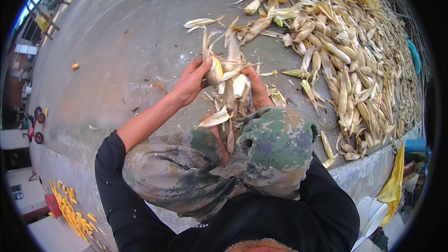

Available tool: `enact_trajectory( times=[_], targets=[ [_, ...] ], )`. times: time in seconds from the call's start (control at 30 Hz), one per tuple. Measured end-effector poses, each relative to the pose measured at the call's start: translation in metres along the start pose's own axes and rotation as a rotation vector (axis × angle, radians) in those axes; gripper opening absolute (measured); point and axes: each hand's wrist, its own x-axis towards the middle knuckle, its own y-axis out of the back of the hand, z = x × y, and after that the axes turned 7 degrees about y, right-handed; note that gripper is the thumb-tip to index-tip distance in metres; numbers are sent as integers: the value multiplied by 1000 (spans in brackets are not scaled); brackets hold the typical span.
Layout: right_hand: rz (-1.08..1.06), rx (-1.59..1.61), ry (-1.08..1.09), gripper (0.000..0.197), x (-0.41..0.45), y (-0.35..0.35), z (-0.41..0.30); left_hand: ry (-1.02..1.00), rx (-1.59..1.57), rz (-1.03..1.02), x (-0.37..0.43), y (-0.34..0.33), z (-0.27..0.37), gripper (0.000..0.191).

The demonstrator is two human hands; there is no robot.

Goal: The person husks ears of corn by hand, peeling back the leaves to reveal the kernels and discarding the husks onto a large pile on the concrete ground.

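Observation:
An ear of corn (217,66) with yellow kernels showing is gripped in my left hand (191,78), its dry husk partly peeled back. The fingers of my right hand (258,85) close on pale husk leaves (239,85) just to the right of the ear; the fingertips are partly hidden. Beneath and between both hands is a clump of dry husks (232,54) standing up from the ground between my knees. One loose husk piece (215,118) lies over my foot (221,143).
A large heap of unhusked corn (350,59) spreads over the concrete floor (105,63) on the right. Bare yellow cobs (71,213) lie at lower left by a red container (52,205). A small red scooter (35,126) stands far left; a white bucket (371,213) is at lower right.

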Motion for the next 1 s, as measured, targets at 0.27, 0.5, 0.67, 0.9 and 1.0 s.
enact_trajectory(
  times=[0.27,0.5,0.67,0.9,1.0],
  targets=[
    [-142,-111,56,59,-14,-4,4,-73,-137,-3,1,-7,13,40],
    [-145,-561,77,57,20,0,-1,56,8,-125,6,5,-17,43],
    [-198,-792,268,47,17,-6,3,21,531,1,1,1,-26,50],
    [-40,-848,423,37,24,15,16,-242,1013,-11,-11,-9,-13,87],
    [-10,-1042,412,50,24,14,15,-186,1226,-51,-13,-13,-11,90]
  ],
)
